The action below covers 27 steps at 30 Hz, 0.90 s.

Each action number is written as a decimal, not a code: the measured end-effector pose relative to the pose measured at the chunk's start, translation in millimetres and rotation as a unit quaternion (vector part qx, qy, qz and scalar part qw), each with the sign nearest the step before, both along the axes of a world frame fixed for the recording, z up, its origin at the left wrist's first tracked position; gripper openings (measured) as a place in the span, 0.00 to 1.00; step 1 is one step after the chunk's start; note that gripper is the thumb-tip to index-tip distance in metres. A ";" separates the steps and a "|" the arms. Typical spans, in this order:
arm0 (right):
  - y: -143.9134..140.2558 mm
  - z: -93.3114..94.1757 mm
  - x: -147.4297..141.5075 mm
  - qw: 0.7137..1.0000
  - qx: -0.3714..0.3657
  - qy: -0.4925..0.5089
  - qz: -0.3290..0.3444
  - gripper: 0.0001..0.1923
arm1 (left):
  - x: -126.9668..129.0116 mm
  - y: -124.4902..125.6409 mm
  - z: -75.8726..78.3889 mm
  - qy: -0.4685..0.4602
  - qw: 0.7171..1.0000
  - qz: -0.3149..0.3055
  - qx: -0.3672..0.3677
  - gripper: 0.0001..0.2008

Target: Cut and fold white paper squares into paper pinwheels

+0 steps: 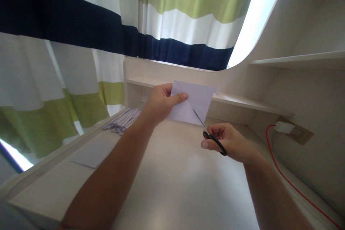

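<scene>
A white sheet of paper (198, 95) is held up above the desk by my left hand (163, 102), with the thumb on its near face and the fingers behind it. My right hand (228, 142) is closed around the black handles of a pair of scissors (214, 141). The blade points up and to the left and lies against the lower part of the paper. Whether the second blade is behind the sheet I cannot tell. Both hands are over the middle of the desk (183, 176).
To the left lie a pile of thin paper strips (122, 120) and a flat white sheet (93, 152). A low shelf (237, 102) runs along the back. At the right, a white charger (284, 127) with a red cable (283, 176) is plugged into the wall. Striped curtains (188, 3) hang behind.
</scene>
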State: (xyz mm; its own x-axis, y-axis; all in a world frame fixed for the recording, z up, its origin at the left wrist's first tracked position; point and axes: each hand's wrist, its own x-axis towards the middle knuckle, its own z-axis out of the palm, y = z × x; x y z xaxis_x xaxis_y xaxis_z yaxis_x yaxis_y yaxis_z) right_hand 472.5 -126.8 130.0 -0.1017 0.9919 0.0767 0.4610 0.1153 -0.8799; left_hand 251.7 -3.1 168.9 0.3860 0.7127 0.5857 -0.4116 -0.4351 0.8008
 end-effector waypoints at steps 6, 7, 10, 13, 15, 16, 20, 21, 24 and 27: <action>0.3 0.0 0.0 1.000 0.002 0.002 -0.002 0.25 | 1.7 -4.7 -0.5 0.014 1.000 0.001 0.002 0.16; 0.2 0.1 0.1 1.000 0.003 0.000 -0.001 0.25 | 2.0 -4.8 -0.8 0.014 1.000 0.002 0.003 0.15; -0.1 0.4 0.1 1.000 0.006 -0.006 -0.005 0.26 | 2.6 -3.9 -1.8 0.016 1.000 0.004 0.005 0.15; 0.0 0.8 0.1 1.000 0.005 -0.010 -0.013 0.27 | 3.2 -2.7 -2.1 0.016 1.000 0.003 0.006 0.16; 0.2 1.2 0.1 1.000 0.007 -0.014 -0.015 0.27 | 3.3 -2.8 -1.8 0.013 1.000 0.003 0.006 0.17; 0.3 1.5 0.0 1.000 0.009 -0.017 -0.015 0.27 | 3.3 -3.2 -1.5 0.013 1.000 0.003 0.006 0.17; 0.1 2.9 -0.7 1.000 0.013 -0.021 -0.013 0.27 | 2.7 -5.4 -0.8 0.009 1.000 0.001 0.005 0.15; 0.1 3.0 -0.8 1.000 0.014 -0.021 -0.013 0.27 | 2.7 -5.6 -0.9 0.009 1.000 0.001 0.006 0.15; 0.2 2.5 -0.4 1.000 0.016 -0.022 -0.015 0.26 | 2.7 -5.2 -1.8 0.012 1.000 0.003 0.009 0.15; 0.7 1.7 0.4 0.999 0.016 -0.023 -0.020 0.26 | 3.0 -4.0 -2.5 0.013 1.000 0.006 0.011 0.15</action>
State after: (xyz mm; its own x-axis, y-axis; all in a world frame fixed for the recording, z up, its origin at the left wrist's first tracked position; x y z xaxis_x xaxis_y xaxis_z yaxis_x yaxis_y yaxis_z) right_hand 472.9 -126.1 131.7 -0.0663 0.9923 0.1050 0.5060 0.1242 -0.8536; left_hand 254.7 -7.1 166.4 0.3926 0.7042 0.5915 -0.3860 -0.4576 0.8010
